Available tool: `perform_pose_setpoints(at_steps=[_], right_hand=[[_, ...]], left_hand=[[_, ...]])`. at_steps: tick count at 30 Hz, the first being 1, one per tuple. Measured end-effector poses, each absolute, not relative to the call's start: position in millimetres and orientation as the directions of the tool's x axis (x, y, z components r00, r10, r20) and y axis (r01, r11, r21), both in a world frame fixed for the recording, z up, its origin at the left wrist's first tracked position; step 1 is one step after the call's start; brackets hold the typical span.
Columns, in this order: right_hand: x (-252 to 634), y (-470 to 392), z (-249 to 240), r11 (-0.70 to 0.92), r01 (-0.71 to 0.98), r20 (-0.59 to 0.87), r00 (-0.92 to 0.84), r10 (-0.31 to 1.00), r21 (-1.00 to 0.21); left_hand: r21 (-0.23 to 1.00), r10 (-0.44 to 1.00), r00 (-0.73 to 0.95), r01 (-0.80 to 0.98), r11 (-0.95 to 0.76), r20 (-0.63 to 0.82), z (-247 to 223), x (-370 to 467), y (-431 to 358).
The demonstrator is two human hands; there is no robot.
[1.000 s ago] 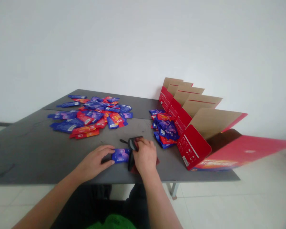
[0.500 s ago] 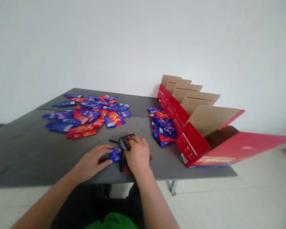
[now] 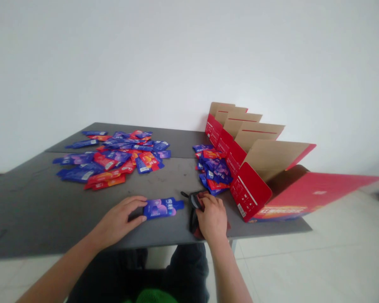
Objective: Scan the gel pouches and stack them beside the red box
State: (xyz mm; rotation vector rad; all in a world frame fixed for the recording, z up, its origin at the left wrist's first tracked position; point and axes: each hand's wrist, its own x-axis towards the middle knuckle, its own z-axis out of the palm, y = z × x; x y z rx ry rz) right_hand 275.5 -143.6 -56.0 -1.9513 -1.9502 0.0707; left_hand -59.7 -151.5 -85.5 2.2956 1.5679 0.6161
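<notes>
A blue pouch with purple pictures [image 3: 159, 208] lies flat near the table's front edge, its narrow neck pointing right. My left hand [image 3: 123, 216] pinches its left end between thumb and fingers. To the right of the pouch, my right hand [image 3: 212, 214] is wrapped round a black handheld device [image 3: 194, 210] with a round grey part on top. Something dark reddish-brown shows under that hand; its shape is mostly hidden. The device and the pouch are apart.
Many blue and red pouches [image 3: 113, 158] are spread over the left back of the grey table [image 3: 164, 181]. A smaller pile [image 3: 213, 168] lies at the right, beside a row of open red cartons [image 3: 251, 191] with raised brown flaps. A white wall stands behind.
My right hand has moved right with the black device, uncovering the whole pouch. My left hand still holds the pouch's left end. The view has shifted slightly.
</notes>
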Motion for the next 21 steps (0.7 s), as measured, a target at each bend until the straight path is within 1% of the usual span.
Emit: perform_pose_setpoints(at_steps=[2, 6, 9, 11, 13, 17, 19, 21], right_hand=[[272.0, -149.5, -59.8, 0.037, 0.946, 0.255, 0.049, 0.966, -0.322], [268.5, -152.0, -63.0, 0.025, 0.939, 0.251, 0.066, 0.966, -0.342], [270.8, -150.5, -63.2, 0.046, 0.929, 0.261, 0.055, 0.964, -0.366], [272.1, -150.1, -64.0, 0.052, 0.926, 0.266, 0.054, 0.962, -0.375], [272.7, -150.1, -65.4, 0.046, 0.927, 0.266, 0.058, 0.962, -0.372], [273.5, -149.6, -66.9, 0.052, 0.933, 0.266, 0.048, 0.963, -0.356], [274.0, -149.3, -66.5, 0.059, 0.935, 0.263, 0.038, 0.964, -0.35], [274.3, -149.2, -65.9, 0.06, 0.938, 0.258, 0.032, 0.966, -0.342]], left_hand=[[0.47, 0.925, 0.332, 0.797, -0.379, 0.182, -84.6, -60.6, -150.0], [0.472, 0.914, 0.376, 0.784, -0.403, 0.156, -78.3, -61.9, -147.4], [0.433, 0.893, 0.434, 0.786, -0.441, 0.121, -66.4, -62.1, -144.8], [0.404, 0.865, 0.498, 0.778, -0.48, 0.069, -52.5, -61.3, -141.8], [0.383, 0.835, 0.55, 0.775, -0.503, -0.018, -34.6, -59.3, -137.0], [0.325, 0.796, 0.58, 0.796, -0.51, -0.172, -1.6, -49.6, -123.7], [0.311, 0.788, 0.587, 0.796, -0.52, -0.187, 4.7, -40.8, -118.8], [0.314, 0.787, 0.595, 0.787, -0.53, -0.163, 1.6, -30.2, -118.1]])
